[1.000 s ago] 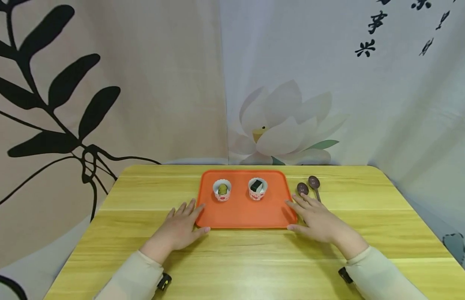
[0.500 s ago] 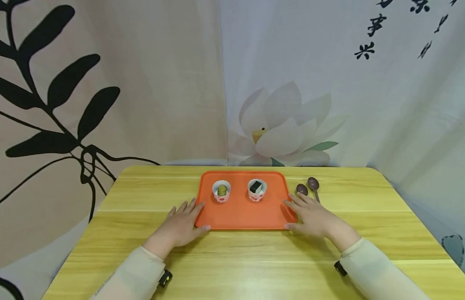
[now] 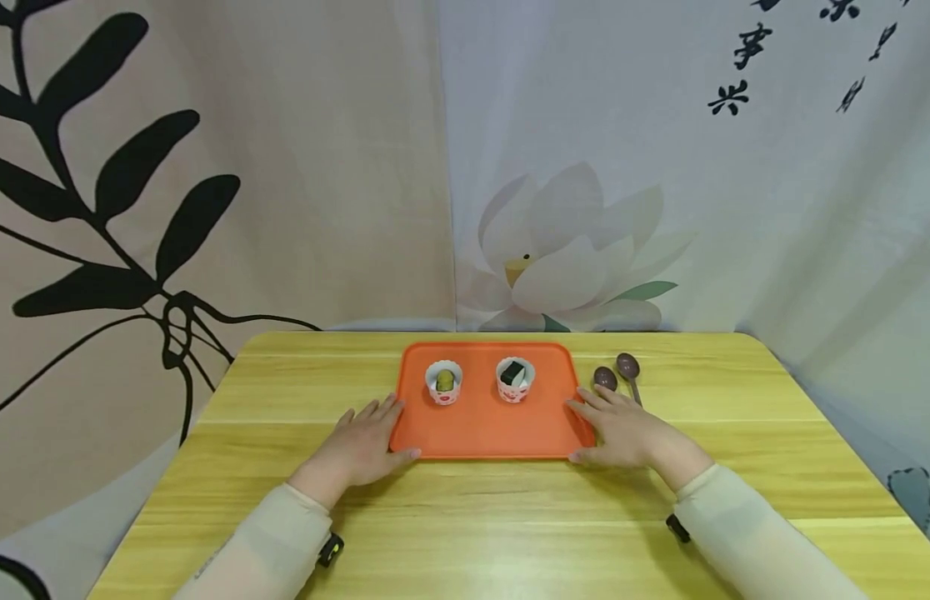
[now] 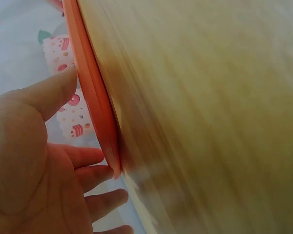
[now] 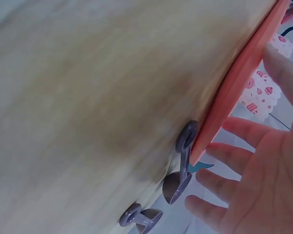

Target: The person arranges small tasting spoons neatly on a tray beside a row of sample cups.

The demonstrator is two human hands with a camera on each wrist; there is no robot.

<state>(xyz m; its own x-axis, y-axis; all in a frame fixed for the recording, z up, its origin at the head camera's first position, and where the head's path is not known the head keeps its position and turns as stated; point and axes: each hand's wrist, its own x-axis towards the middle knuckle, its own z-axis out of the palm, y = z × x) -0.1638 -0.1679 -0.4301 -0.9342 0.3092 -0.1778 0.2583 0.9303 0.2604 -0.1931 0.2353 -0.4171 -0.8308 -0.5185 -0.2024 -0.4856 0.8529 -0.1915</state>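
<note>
An orange tray lies on the table. On it stand two small white paper cups with red prints: the left cup holds a greenish piece, the right cup a black and white piece. My left hand is at the tray's left front corner, fingers spread and fairly straight, thumb along the front edge. Likewise, my right hand is at the right front corner with extended fingers; in the right wrist view its thumb meets the tray's rim. Neither hand grips anything.
Two brown measuring spoons lie right of the tray, beyond my right hand: a nearer spoon and a farther spoon. The wooden table ends at a printed curtain behind the tray.
My right hand has shifted slightly left, closer in against the tray's corner. The fingers of my left hand have drawn back slightly at the left edge. Tray and cups look unmoved.
</note>
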